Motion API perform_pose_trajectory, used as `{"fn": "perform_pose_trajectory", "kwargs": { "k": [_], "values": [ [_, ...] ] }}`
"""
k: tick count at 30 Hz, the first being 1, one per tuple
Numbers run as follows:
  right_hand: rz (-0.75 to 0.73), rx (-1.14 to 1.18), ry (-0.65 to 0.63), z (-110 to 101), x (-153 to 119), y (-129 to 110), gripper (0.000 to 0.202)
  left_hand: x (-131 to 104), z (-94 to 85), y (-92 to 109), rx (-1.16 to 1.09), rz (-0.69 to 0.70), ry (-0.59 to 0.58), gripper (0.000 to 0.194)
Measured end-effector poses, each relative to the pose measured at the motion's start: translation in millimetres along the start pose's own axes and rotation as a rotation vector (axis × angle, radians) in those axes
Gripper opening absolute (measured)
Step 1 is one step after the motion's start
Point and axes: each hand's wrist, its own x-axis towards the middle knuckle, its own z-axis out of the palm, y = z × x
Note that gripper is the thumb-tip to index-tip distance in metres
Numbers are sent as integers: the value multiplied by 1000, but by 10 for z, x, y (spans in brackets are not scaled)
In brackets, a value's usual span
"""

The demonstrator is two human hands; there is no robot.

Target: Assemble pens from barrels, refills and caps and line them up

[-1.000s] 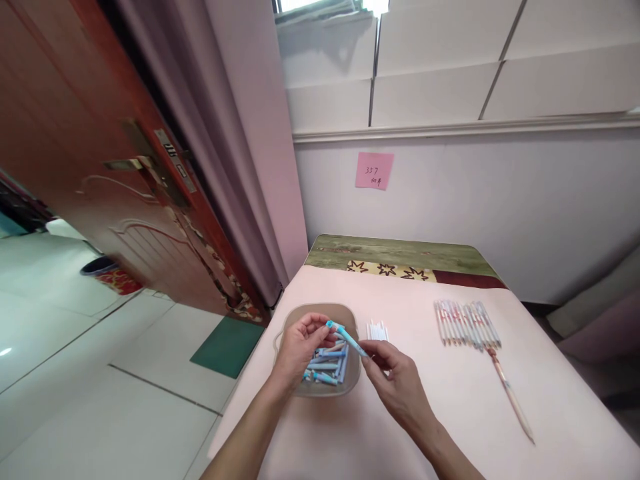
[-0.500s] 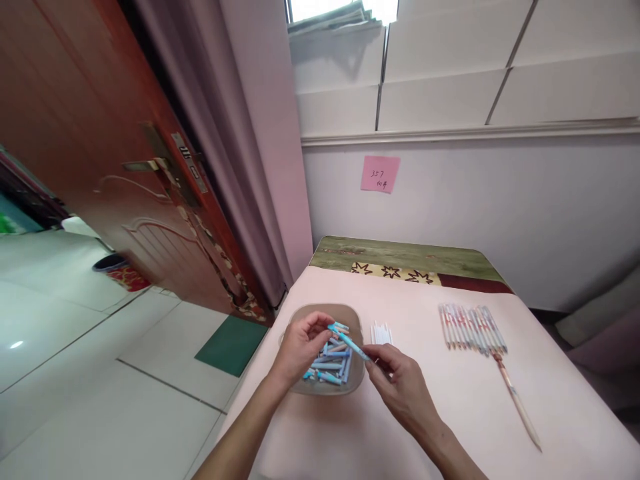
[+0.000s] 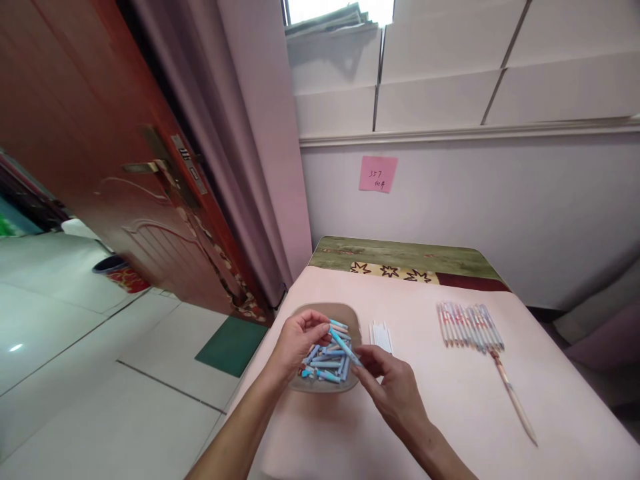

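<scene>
Above a beige plastic basin (image 3: 354, 319), a light-blue pen barrel (image 3: 342, 344) slants between my two hands. My left hand (image 3: 296, 341) pinches its upper end, and the fingertips partly hide that end. The lower end is gripped between the thumb and fingers of my right hand (image 3: 393, 381), just past the basin's right rim. Loose blue and lilac pen parts (image 3: 325, 365) lie jumbled in the basin. Thin white sticks, like pen refills (image 3: 381, 339), lie side by side on the table, just beyond my right hand.
On the right of the pink-covered table (image 3: 430, 400) lies a row of patterned pens (image 3: 470, 327), with one longer pen (image 3: 515, 400) pointing toward me. A pink note (image 3: 378, 175) is stuck on the wall. To the left stand a reddish-brown door (image 3: 100, 133) and a bin (image 3: 120, 272).
Both hands have come closer together, my right hand shifting left. The small blue piece at my left fingertips now meets the barrel's upper end. The barrel has moved slightly left and down.
</scene>
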Motion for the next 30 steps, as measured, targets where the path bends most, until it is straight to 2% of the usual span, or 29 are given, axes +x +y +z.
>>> {"fn": "perform_pose_trajectory", "kwargs": {
  "k": [4,7,9,11,13,18,21,23,26,30],
  "values": [
    [1,-133,62,6,-20,14,10,-29,80,-15,1,1,-26,27],
    [6,-203,131,-15,-71,35,8,-33,192,-69,-10,-1,-58,34],
    [22,-215,175,-104,-128,89,8,-34,270,-111,6,-9,-71,40],
    [61,-210,231,-307,-206,210,10,-39,322,-144,58,-12,-70,44],
    [137,-223,322,-641,-314,402,14,-45,326,-174,135,-8,-64,45],
    [473,-428,635,-1719,-631,999,28,-49,206,-293,253,-8,5,50],
    [698,-577,699,-2138,-676,1269,28,-77,196,-386,261,-18,34,52],
    [780,-632,682,-2251,-634,1392,28,-102,229,-428,248,-29,46,51],
    [825,-662,661,-2269,-556,1507,29,-133,254,-447,265,-37,84,52],
    [847,-673,643,-2252,-524,1570,30,-159,152,-453,366,-4,176,55]
  ]
}}
